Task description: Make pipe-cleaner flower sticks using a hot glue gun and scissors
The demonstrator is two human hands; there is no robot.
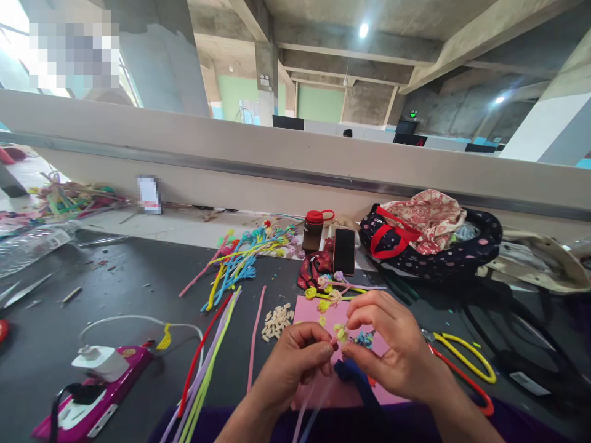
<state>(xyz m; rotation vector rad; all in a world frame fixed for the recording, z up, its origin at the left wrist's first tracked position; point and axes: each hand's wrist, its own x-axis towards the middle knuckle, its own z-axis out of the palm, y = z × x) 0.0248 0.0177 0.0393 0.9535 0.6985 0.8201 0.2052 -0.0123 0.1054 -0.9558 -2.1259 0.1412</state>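
The dark table top [152, 264] carries, at near left, a magenta power strip [133, 355], with a red stem [190, 380], a single pink stem [257, 335] and a heap of pale pegs [277, 321] further right. A pink sheet [305, 311] lies near the middle, and yellow-and-red-handled pliers [466, 358] to its right. Farther back are a bunch of coloured fuzzy stems [240, 261] and, on the right, a dark patterned bag [434, 264]; a clear plastic bottle [37, 249] lies far left.

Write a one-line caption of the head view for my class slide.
Left hand and right hand frame a small yellow piece above a pink sheet, fuzzy colored stems alongside.
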